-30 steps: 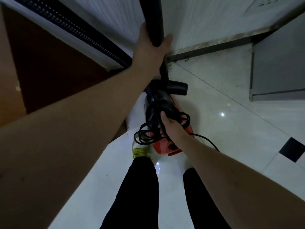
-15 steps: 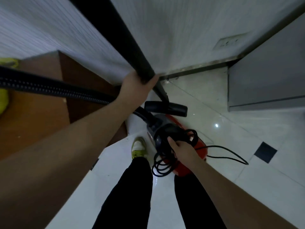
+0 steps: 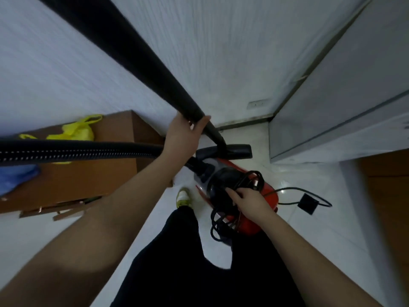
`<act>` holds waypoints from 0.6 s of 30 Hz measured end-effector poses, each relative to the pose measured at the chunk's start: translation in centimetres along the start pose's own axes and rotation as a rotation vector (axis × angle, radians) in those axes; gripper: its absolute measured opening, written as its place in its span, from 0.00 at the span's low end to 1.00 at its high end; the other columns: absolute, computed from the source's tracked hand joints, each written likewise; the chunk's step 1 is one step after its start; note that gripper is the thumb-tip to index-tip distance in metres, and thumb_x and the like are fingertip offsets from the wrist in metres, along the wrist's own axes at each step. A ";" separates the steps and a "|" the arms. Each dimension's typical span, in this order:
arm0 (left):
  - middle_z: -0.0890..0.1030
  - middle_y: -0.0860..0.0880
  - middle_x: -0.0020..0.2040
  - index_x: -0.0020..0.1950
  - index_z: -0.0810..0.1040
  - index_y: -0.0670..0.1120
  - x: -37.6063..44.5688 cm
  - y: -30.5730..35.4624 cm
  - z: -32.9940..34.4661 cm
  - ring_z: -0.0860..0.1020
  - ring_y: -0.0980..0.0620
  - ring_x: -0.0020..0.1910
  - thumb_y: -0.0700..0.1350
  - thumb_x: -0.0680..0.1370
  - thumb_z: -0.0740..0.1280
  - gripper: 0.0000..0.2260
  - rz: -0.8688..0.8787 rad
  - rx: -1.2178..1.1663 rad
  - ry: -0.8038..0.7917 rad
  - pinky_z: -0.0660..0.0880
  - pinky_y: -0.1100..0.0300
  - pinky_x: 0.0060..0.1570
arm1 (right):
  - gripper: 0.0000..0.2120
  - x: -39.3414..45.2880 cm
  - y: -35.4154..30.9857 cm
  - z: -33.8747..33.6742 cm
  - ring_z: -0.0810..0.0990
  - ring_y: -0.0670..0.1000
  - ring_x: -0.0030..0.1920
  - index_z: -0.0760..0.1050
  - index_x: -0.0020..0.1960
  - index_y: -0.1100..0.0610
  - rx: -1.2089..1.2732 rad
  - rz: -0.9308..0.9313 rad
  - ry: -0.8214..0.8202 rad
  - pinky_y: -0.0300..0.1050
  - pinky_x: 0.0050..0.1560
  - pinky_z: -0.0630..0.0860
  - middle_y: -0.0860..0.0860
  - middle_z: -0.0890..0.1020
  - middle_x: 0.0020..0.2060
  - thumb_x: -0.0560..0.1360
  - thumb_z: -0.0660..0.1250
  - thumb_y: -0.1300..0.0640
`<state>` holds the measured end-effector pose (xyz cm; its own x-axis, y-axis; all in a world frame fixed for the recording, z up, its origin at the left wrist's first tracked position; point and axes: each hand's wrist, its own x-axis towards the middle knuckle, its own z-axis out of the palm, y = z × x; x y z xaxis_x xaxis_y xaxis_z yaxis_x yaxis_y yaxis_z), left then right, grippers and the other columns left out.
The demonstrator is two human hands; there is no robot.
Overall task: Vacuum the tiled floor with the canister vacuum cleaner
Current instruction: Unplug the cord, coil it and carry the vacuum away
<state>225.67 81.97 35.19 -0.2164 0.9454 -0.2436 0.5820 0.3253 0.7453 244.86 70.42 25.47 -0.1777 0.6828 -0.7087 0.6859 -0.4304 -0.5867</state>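
Person carrying the red canister vacuum [image 3: 261, 196] and its wand [image 3: 137, 63], standing on the tiled floor [image 3: 314, 235].

Left hand [image 3: 184, 135] is gripping the black wand, fingers curled around it, thumb showing on the near side; floor nozzle [image 3: 234, 149] is sitting at the wand's low end, 12 o'clock from the canister. Right hand [image 3: 250, 201] is holding the canister's top with the bundled black power cord [image 3: 221, 220], fingers wrapped in; loose cord is looping out at 3 o'clock over the floor. Ribbed hose [image 3: 77, 149] is running to 9 o'clock across a wooden cabinet [image 3: 99, 173] carrying a yellow bag [image 3: 75, 131]. Yellow-green shoe [image 3: 183, 197] is at 9 o'clock of the canister.
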 end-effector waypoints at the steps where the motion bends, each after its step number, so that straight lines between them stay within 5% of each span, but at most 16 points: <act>1: 0.75 0.57 0.49 0.61 0.74 0.44 -1.2 1.4 -1.1 0.73 0.64 0.43 0.54 0.78 0.66 0.17 0.014 -0.006 0.016 0.67 0.81 0.35 | 0.22 -1.7 -0.5 -0.9 0.76 0.43 0.29 0.75 0.35 0.53 -0.009 -0.018 0.009 0.36 0.31 0.66 0.46 0.77 0.27 0.78 0.60 0.39; 5: 0.75 0.56 0.50 0.62 0.73 0.44 -5.7 5.4 -5.3 0.72 0.63 0.48 0.54 0.78 0.66 0.18 0.087 -0.013 0.138 0.68 0.81 0.37 | 0.22 -7.6 -1.0 -4.0 0.78 0.47 0.31 0.75 0.33 0.54 -0.077 -0.091 0.072 0.43 0.34 0.71 0.49 0.79 0.28 0.78 0.60 0.39; 11: 0.72 0.60 0.40 0.62 0.71 0.43 -12.2 8.6 -8.1 0.73 0.68 0.35 0.52 0.79 0.65 0.17 0.050 -0.018 0.278 0.67 0.82 0.31 | 0.26 -13.8 -1.9 -6.9 0.77 0.49 0.28 0.75 0.32 0.56 -0.237 -0.179 0.133 0.45 0.30 0.69 0.51 0.78 0.27 0.77 0.60 0.37; 18: 0.73 0.57 0.35 0.53 0.68 0.47 -20.6 7.0 -9.6 0.73 0.62 0.33 0.52 0.78 0.67 0.12 -0.016 -0.051 0.379 0.67 0.77 0.28 | 0.27 -18.6 -2.2 -5.4 0.79 0.49 0.31 0.77 0.35 0.57 -0.268 -0.193 0.144 0.50 0.37 0.75 0.51 0.79 0.28 0.77 0.59 0.35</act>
<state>226.67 64.56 51.44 -0.5053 0.8628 -0.0153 0.5389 0.3293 0.7753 250.48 61.82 42.04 -0.2340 0.8205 -0.5215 0.8135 -0.1285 -0.5672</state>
